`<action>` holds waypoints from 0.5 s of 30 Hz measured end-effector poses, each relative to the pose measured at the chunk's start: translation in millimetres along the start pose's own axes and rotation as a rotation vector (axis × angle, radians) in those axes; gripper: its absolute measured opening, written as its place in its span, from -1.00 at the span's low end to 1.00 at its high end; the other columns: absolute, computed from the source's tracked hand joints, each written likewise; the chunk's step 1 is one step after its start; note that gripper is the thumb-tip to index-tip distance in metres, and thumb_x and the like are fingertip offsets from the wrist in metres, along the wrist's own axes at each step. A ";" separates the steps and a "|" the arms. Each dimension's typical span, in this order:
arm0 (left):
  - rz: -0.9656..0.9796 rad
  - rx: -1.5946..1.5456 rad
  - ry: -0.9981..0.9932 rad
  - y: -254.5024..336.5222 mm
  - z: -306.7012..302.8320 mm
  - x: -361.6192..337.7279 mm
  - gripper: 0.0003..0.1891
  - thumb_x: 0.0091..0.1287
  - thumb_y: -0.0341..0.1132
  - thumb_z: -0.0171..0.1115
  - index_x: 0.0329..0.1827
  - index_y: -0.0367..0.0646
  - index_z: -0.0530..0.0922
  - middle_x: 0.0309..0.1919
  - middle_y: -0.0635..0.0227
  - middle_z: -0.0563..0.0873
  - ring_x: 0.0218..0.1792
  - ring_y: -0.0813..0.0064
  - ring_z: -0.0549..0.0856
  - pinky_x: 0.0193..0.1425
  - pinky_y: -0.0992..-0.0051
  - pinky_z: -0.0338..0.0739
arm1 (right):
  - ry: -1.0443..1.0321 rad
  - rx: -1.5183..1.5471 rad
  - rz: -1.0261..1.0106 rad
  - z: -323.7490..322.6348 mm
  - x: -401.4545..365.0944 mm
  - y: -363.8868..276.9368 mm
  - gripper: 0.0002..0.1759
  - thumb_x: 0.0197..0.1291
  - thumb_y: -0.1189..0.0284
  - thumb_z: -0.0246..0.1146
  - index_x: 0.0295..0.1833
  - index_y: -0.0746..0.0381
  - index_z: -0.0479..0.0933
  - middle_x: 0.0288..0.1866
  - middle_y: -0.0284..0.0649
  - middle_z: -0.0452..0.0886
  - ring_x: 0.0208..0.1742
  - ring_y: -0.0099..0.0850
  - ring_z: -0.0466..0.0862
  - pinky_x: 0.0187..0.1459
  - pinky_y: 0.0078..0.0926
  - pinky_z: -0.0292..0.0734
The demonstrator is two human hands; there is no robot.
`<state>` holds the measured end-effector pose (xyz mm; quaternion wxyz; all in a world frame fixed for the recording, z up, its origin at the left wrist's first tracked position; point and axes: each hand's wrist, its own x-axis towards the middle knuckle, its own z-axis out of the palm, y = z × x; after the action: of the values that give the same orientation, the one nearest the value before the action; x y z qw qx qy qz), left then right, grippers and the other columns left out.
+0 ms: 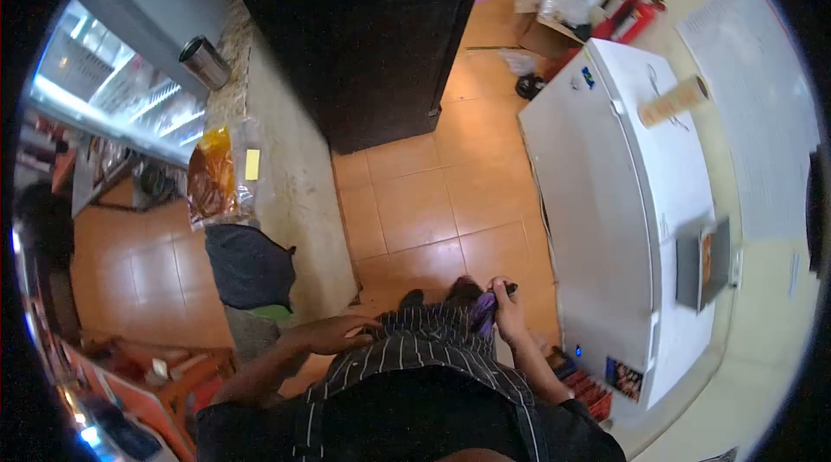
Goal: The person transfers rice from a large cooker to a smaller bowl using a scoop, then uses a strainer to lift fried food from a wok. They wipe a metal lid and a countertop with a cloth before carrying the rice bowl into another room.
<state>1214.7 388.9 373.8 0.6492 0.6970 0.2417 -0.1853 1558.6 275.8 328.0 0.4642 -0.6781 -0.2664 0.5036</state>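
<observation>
My left hand (344, 335) lies against the front of the black apron with white pinstripes (415, 353), its fingers stretched out and holding nothing. At the right side of the apron, my right hand (509, 310) is closed around a crumpled purple and black thing (485, 310), perhaps cloth; its exact kind I cannot make out. A dark grey cloth (249, 267) lies on the ledge (299, 193) to the left. Beyond it on the ledge is a clear plastic bag with orange-brown contents (215, 176).
A white chest freezer (597, 202) stands on the right, bearing a roll (673, 102) and a grey box (701, 264). A tall dark panel (372, 38) rises ahead. Red fire extinguishers (630, 10) and a cardboard box (547, 36) are at the back. A metal can (205, 63) stands on the ledge.
</observation>
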 end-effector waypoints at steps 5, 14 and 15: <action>0.196 -0.305 0.469 19.1 44.2 77.9 -0.62 0.36 -0.15 -0.07 0.15 -0.13 0.37 0.09 0.14 0.46 0.05 0.28 0.48 0.12 0.37 0.35 | 0.111 -0.028 0.109 -80.9 104.4 -73.5 -0.66 0.26 0.19 0.04 -0.20 0.29 0.39 -0.34 -0.22 0.47 -0.22 -0.44 0.51 -0.14 -0.47 0.41; -0.219 -0.471 0.491 154.9 -41.5 225.7 -0.66 0.35 -0.18 -0.07 0.11 -0.14 0.39 0.03 0.16 0.49 0.01 0.32 0.50 0.09 0.40 0.37 | 0.389 -0.303 -0.469 -241.5 403.0 -270.8 -0.65 0.29 0.21 -0.05 -0.31 0.26 0.46 -0.40 -0.30 0.47 -0.31 -0.52 0.41 -0.21 -0.54 0.31; -0.229 -0.477 0.503 161.3 -55.6 245.5 -0.66 0.35 -0.18 -0.07 0.11 -0.14 0.39 0.03 0.16 0.49 0.01 0.32 0.50 0.09 0.40 0.37 | 0.472 -0.272 -0.550 -262.6 436.7 -292.2 -0.66 0.28 0.23 -0.05 -0.29 0.27 0.47 -0.38 -0.28 0.48 -0.29 -0.52 0.42 -0.19 -0.54 0.31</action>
<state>1504.7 461.3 369.8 0.6889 0.5181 0.5066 -0.0181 1987.2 667.6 416.3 0.5363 -0.7341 -0.3885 0.1504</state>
